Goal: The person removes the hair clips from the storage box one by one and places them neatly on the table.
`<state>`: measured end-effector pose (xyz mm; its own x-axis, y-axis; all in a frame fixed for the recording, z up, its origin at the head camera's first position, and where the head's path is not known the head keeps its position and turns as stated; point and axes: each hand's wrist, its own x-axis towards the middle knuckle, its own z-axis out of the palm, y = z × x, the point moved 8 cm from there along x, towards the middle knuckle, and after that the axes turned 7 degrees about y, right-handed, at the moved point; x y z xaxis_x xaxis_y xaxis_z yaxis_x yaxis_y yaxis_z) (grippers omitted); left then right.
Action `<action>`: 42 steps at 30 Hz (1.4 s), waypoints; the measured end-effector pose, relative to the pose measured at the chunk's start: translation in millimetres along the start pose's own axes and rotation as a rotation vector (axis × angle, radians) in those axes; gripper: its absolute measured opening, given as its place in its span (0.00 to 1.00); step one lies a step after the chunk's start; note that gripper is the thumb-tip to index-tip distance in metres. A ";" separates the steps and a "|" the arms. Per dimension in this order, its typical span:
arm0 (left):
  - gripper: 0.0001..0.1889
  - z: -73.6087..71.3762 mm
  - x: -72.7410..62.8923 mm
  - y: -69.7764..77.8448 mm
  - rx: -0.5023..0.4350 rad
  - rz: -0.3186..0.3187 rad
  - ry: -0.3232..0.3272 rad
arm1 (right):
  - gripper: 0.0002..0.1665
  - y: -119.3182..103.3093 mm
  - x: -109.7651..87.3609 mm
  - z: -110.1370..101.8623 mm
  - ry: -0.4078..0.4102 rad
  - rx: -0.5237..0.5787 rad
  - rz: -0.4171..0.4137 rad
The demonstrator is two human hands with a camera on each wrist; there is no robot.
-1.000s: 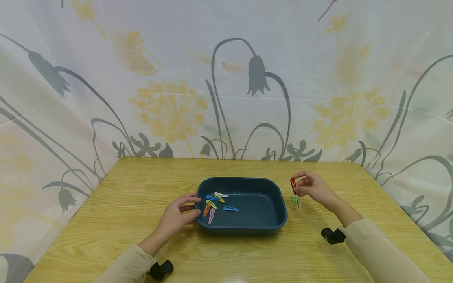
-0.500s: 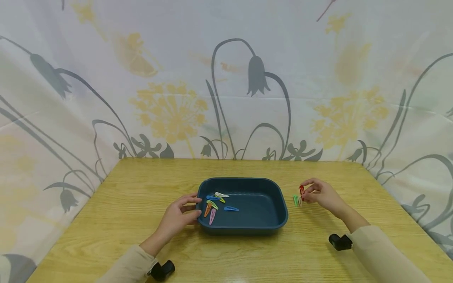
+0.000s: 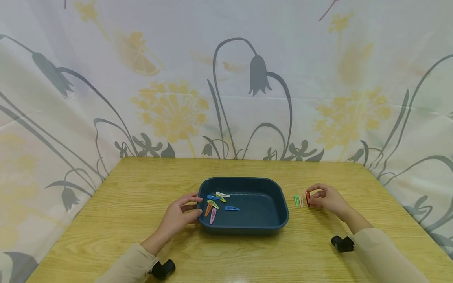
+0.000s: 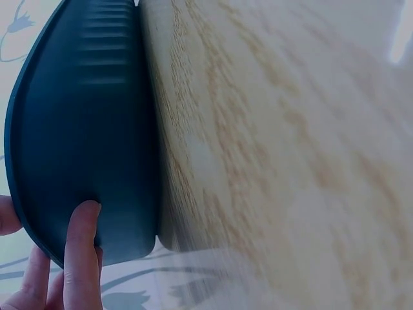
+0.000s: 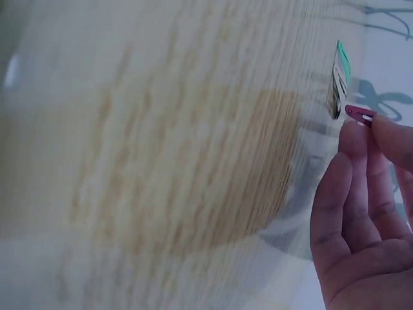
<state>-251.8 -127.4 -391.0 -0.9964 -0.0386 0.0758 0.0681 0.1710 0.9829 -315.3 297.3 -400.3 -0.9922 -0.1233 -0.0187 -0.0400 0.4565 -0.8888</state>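
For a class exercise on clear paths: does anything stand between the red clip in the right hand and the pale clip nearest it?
Nothing visible does: in the head view only tabletop shows between the red clip, pinched by the right hand, and the pale clip. The green clip lies beyond.

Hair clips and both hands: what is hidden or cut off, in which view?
Red clip, right wrist view: one end hidden by right hand.
Right hand and left hand, wrist views: cut off by bottom edge.
Clips in the tray, left wrist view: hidden by its wall.
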 end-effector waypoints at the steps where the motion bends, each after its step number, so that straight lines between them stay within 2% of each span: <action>1: 0.15 0.0 -0.2 0.2 -0.001 0.001 -0.001 | 0.20 0.7 0.1 0.1 0.001 -0.008 0.004; 16: 0.15 -0.6 1.2 -3.0 0.000 -0.011 0.006 | 0.23 8.9 1.8 8.5 -0.050 -0.029 0.072; 24: 0.15 -1.1 1.1 -3.1 -0.001 -0.006 0.009 | 0.24 9.0 1.1 8.8 -0.045 -0.037 0.104; 37: 0.15 -1.8 1.0 -3.5 -0.003 -0.004 0.012 | 0.23 10.4 3.0 9.0 -0.033 -0.070 0.105; 42: 0.15 -0.8 1.2 -3.6 -0.004 -0.005 -0.005 | 0.24 6.6 1.5 9.5 -0.049 -0.077 0.099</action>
<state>-253.2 -128.9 -394.4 -0.9969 -0.0343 0.0704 0.0638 0.1666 0.9840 -315.9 291.8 -410.6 -0.9848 -0.1166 -0.1287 0.0469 0.5347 -0.8438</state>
